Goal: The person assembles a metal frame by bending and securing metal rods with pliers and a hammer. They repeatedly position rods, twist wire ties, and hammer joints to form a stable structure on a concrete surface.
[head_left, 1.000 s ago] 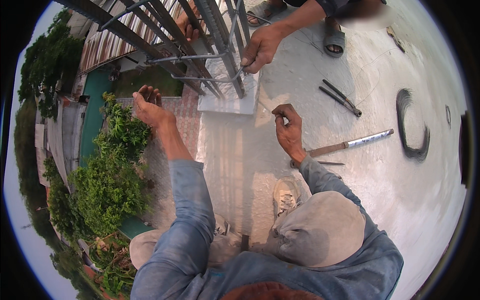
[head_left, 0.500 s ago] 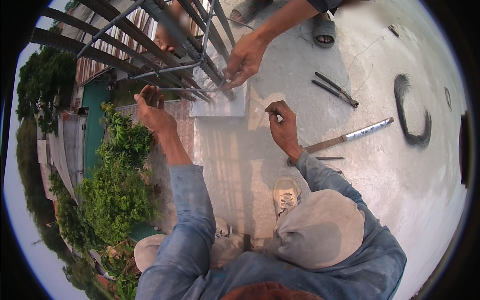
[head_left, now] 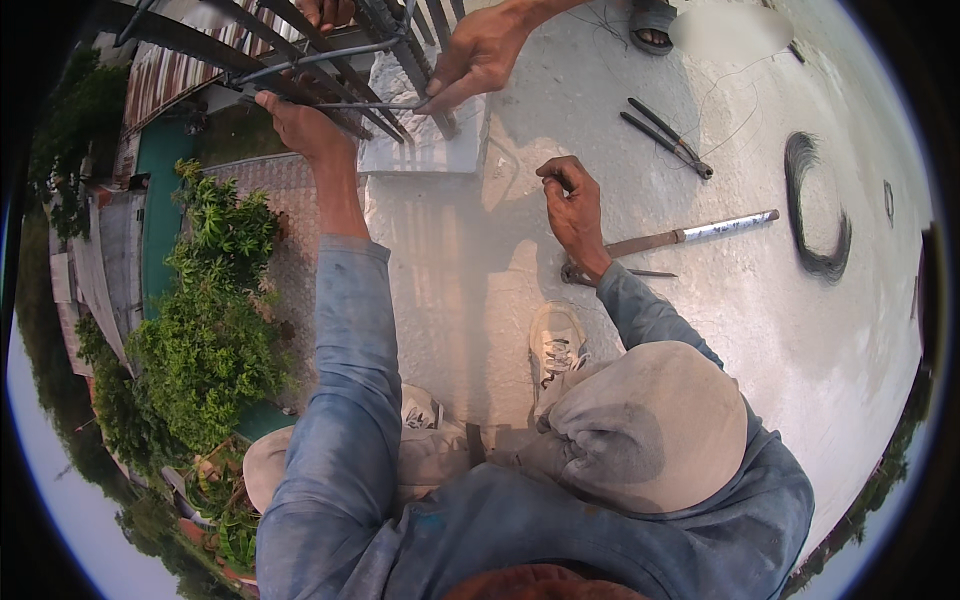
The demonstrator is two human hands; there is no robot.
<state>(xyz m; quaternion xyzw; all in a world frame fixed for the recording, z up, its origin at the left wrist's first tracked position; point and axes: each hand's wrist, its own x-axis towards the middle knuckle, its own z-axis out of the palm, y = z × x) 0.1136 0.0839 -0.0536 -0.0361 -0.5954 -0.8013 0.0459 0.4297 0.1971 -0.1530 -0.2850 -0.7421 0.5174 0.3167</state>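
Vertical rebar (head_left: 410,65) rises from a pale concrete block (head_left: 430,150), ringed by thin steel stirrups. My left hand (head_left: 315,135) is at the near left corner of the lowest stirrup (head_left: 365,105), its fingers closed round the thin bar and partly hidden. Above the floor, right of the block, my right hand (head_left: 575,210) is curled with thumb and forefinger together; anything inside them is too small to make out. A co-worker's hand (head_left: 475,60) grips the same stirrup's near right corner. Another co-worker's hand (head_left: 325,12) shows behind the bars.
Pincers (head_left: 665,140) lie on the concrete floor, near a metal bar with a silver sleeve (head_left: 725,228) and a coil of dark tie wire (head_left: 800,220). Loose thin wire curls behind the pincers. Left of the slab, the edge drops toward paving and green shrubs (head_left: 210,350).
My left hand has gone from spread fingers to closing on the stirrup. My right hand stays curled. The view has shifted, so the block and tools sit higher in the picture.
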